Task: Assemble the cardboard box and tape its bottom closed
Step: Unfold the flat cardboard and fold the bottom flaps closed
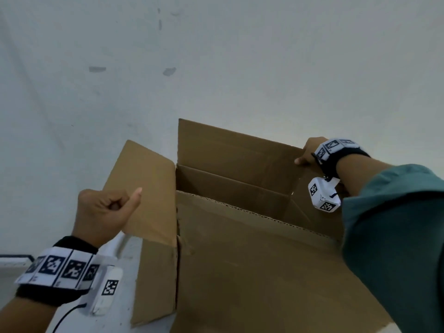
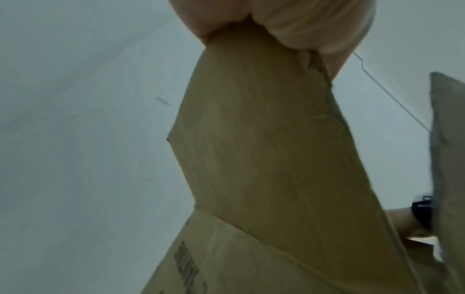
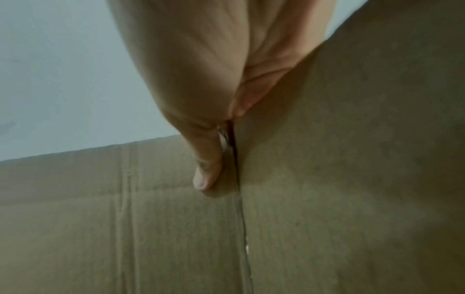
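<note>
A brown cardboard box point(image 1: 252, 260) stands opened up in front of me with its flaps raised. My left hand point(image 1: 105, 212) grips the left side flap point(image 1: 144, 188), thumb on its inner face and fingers curled behind it; the same flap point(image 2: 264, 139) fills the left wrist view, running up into my left hand point(image 2: 289, 23). My right hand point(image 1: 308, 153) pinches the right end of the far flap point(image 1: 230, 152), thumb on the inner face. In the right wrist view the thumb point(image 3: 206, 171) of my right hand point(image 3: 201, 79) presses on cardboard beside the slit between two flaps. No tape is in view.
A pale white wall point(image 1: 216, 56) with a few grey marks rises behind the box. A white surface point(image 1: 115, 318) shows at the lower left under my left wrist. A thin crack line point(image 2: 390, 95) runs along the wall in the left wrist view.
</note>
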